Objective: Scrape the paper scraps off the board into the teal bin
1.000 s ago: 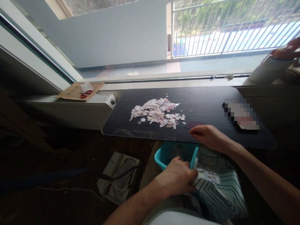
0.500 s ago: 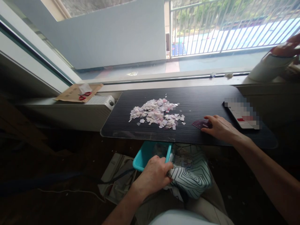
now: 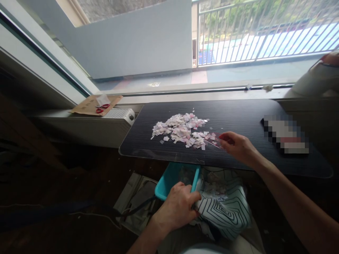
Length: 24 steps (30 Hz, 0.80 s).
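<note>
A loose pile of small cut paper pieces (image 3: 182, 128), white and pale pink, lies on a black wood-grain tabletop (image 3: 238, 116). My right hand (image 3: 238, 146) pinches a thin, see-through pinkish plastic piece (image 3: 215, 137), its far edge against the right side of the pile. Its exact kind is unclear. Below the table's front edge, my left hand (image 3: 180, 204) is closed on the rim of a teal plastic bin (image 3: 161, 190) and the bunched edge of a pale green cloth (image 3: 229, 211) with black line patterns. More paper bits lie on that cloth, over my lap.
A blurred-out flat object (image 3: 287, 135) lies at the table's right. Red-handled scissors (image 3: 102, 108) rest on a brown envelope (image 3: 87, 106) on the left ledge, beside a white radiator (image 3: 120, 116). Another person's sleeve (image 3: 309, 79) shows at far right, by the window.
My right hand has moved left with the plastic piece, from bare tabletop to the pile's right edge. My left hand keeps its grip. The view has shifted slightly.
</note>
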Available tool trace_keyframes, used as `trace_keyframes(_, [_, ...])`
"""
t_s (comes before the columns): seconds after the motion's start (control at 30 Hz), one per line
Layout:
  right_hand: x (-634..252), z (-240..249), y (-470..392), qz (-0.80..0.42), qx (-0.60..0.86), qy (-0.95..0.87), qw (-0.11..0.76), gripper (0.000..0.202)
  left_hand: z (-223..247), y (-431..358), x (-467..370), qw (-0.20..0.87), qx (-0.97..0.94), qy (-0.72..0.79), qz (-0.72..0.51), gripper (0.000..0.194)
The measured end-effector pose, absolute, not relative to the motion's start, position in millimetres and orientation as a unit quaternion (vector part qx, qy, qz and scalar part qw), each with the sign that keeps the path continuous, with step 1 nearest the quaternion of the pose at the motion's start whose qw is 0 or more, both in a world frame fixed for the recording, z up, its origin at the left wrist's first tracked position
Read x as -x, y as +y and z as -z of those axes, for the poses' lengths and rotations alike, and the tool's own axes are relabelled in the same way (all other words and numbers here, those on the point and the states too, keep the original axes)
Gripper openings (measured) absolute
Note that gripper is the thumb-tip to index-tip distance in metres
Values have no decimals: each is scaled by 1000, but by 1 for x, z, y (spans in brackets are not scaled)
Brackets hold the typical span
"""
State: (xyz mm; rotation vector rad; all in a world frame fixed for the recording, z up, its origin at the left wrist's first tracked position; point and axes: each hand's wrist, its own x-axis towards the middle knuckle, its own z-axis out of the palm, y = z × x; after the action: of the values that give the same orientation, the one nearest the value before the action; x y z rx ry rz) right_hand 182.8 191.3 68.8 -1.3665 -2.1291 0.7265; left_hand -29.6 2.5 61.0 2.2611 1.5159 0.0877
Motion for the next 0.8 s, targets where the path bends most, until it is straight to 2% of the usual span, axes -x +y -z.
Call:
trace_keyframes(0.23, [-156, -80, 182, -205, 478, -836, 178, 26, -57, -5, 33, 206, -808, 550, -42, 14])
trace_keyframes(0.4, [-156, -82, 179, -204, 482, -830, 196, 25, -56, -5, 34, 209, -811, 545, -32, 15])
trace_keyframes(0.5, [-159, -81, 178, -192, 476, -840, 176, 23, -52, -4, 32, 212, -807, 551, -19, 16])
trace_keyframes(0.8, [-170, -81, 174, -209, 500, -823, 169, 27, -32, -14, 28, 265, -777, 564, 90, 16])
